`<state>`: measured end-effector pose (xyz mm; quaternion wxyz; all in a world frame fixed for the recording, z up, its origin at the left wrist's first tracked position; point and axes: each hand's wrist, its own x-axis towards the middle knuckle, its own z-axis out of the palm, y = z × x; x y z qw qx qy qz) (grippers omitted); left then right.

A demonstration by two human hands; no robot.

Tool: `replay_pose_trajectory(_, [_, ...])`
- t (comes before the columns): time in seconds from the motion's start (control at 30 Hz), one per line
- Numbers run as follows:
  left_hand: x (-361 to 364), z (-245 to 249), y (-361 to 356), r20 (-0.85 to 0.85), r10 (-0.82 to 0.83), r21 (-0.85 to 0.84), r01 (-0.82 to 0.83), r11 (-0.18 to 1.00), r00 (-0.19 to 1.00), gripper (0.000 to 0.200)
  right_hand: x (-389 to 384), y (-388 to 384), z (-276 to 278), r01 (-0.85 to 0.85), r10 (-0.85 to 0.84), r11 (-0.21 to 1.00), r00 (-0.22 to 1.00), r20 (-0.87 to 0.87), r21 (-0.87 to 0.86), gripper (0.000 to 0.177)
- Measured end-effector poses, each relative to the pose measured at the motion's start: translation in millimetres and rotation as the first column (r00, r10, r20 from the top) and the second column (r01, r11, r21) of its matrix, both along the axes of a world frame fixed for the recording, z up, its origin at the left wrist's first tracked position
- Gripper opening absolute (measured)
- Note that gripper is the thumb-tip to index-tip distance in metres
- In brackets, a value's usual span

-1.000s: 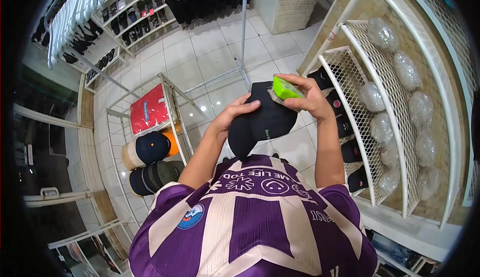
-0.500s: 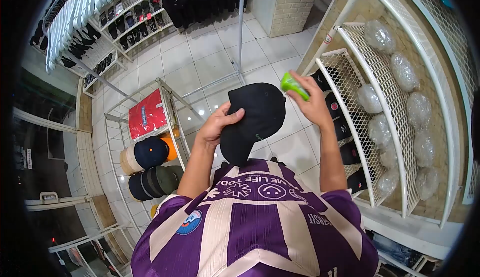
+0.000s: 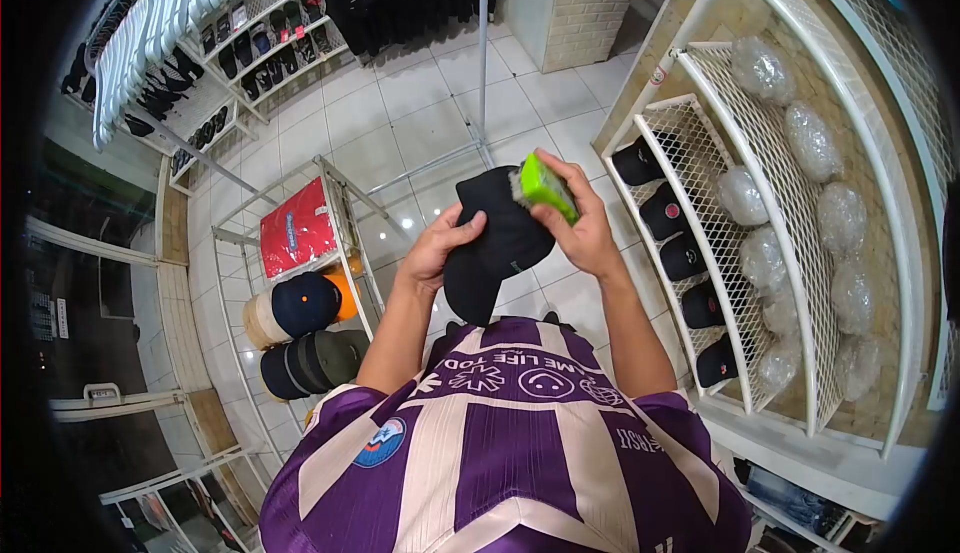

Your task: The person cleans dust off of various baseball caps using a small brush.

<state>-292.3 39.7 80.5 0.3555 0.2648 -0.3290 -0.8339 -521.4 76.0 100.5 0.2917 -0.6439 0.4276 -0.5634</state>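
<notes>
A black cap (image 3: 497,243) is held up in front of my chest, its brim pointing down toward me. My left hand (image 3: 440,243) grips its left side, thumb on top and the other fingers hidden beneath. In my right hand (image 3: 585,221) is a bright green brush (image 3: 545,189), fingers wrapped round its back. The pale bristles face left and meet the upper right of the cap's crown. Small lettering shows on the cap's side.
To the right, a white mesh rack (image 3: 790,243) holds plastic-wrapped bundles (image 3: 762,71) and several black caps (image 3: 683,256). On the left, a low metal rack carries a red packaged item (image 3: 297,228) and stacked caps (image 3: 306,303). White hangers (image 3: 165,38) hang at upper left.
My right hand has moved left with the brush, from beside the cap onto its crown. The left hand keeps its hold on the cap.
</notes>
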Motion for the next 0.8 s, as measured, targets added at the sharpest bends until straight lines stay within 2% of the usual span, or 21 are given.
replay_pose_trajectory(0.03, [0,0,-1,-0.001,-0.001,-0.002,0.001,1.000,1.000,0.044,-7,-3,-12,0.001,-0.001,1.000,1.000,-0.001,-0.002,0.061])
replay_pose_trajectory(0.07, [1,1,-3,0.003,0.009,0.002,-0.009,1.000,1.000,0.044,-20,-10,-31,0.152,-0.142,0.987,0.977,-0.157,0.057,0.060])
replay_pose_trajectory(0.1, [2,1,-5,0.007,0.024,0.006,-0.024,1.000,1.000,0.045,-20,-14,-28,0.302,-0.261,0.949,0.913,-0.314,0.090,0.059])
replay_pose_trajectory(0.13, [1,3,-10,0.003,0.032,0.000,-0.032,1.000,0.999,0.045,-17,-13,-26,0.339,-0.328,0.935,0.938,-0.115,0.100,0.058])
replay_pose_trajectory(0.17, [-1,4,-12,0.057,0.073,0.012,-0.073,0.997,0.996,0.043,-17,-16,-22,0.328,-0.316,0.940,0.941,-0.119,0.096,0.058])
replay_pose_trajectory(0.23, [-2,2,-2,0.129,0.121,0.058,-0.129,0.990,0.984,0.042,5,-5,1,0.286,-0.291,0.956,0.951,-0.103,-0.061,0.059])
replay_pose_trajectory(0.27, [-7,3,-3,0.101,0.139,0.054,-0.145,0.988,0.985,0.041,18,-5,-4,0.253,-0.264,0.964,0.947,-0.182,-0.080,0.062])
replay_pose_trajectory(0.3, [-10,4,-8,0.070,0.156,0.045,-0.159,0.986,0.985,0.041,32,2,-2,0.304,-0.336,0.940,0.904,-0.266,-0.155,0.067])
replay_pose_trajectory(0.33, [-7,6,-16,0.012,0.103,0.036,-0.104,0.994,0.995,0.040,39,8,-7,0.262,-0.324,0.941,0.878,-0.352,-0.213,0.069])
replay_pose_trajectory(0.37, [-12,6,-13,0.013,0.209,0.064,-0.209,0.976,0.978,0.042,44,14,-15,0.211,-0.312,0.941,0.844,-0.436,-0.266,0.071])
replay_pose_trajectory(0.43, [-13,13,-11,0.064,0.260,0.081,-0.265,0.961,0.963,0.043,50,28,-23,0.065,-0.147,0.982,0.849,-0.508,-0.176,0.071])
replay_pose_trajectory(0.47, [-10,-6,-16,0.039,0.222,0.090,-0.225,0.970,0.974,0.042,43,23,-24,0.053,-0.161,0.978,0.805,-0.571,-0.200,0.069])
replay_pose_trajectory(0.5, [-8,-24,-21,0.014,0.181,0.098,-0.181,0.979,0.983,0.041,43,16,-19,0.152,-0.268,0.957,0.784,-0.560,-0.246,0.069])
replay_pose_trajectory(0.57, [-11,-11,-16,0.032,0.167,0.102,-0.169,0.980,0.985,0.039,41,-7,-12,0.323,-0.404,0.912,0.816,-0.414,-0.254,0.069])
replay_pose_trajectory(0.63, [-10,-11,-21,-0.035,0.155,0.042,-0.154,0.987,0.987,0.039,46,-6,-9,0.330,-0.401,0.914,0.816,-0.416,-0.235,0.067])
replay_pose_trajectory(0.7, [-16,-9,-23,0.112,0.423,0.132,-0.436,0.890,0.899,0.043,54,12,-21,0.097,-0.233,0.956,0.823,-0.517,-0.277,0.067])
replay_pose_trajectory(0.73, [-9,1,-21,-0.002,0.294,0.071,-0.293,0.953,0.956,0.044,55,22,-31,0.086,-0.179,0.973,0.864,-0.470,-0.214,0.070])
replay_pose_trajectory(0.77, [-11,4,-19,-0.007,0.303,0.069,-0.302,0.951,0.953,0.044,50,25,-38,0.066,-0.162,0.976,0.856,-0.490,-0.208,0.073])
replay_pose_trajectory(0.8, [-16,4,-16,0.078,0.315,0.090,-0.321,0.943,0.946,0.044,49,21,-32,0.112,-0.202,0.973,0.839,-0.506,-0.202,0.071])
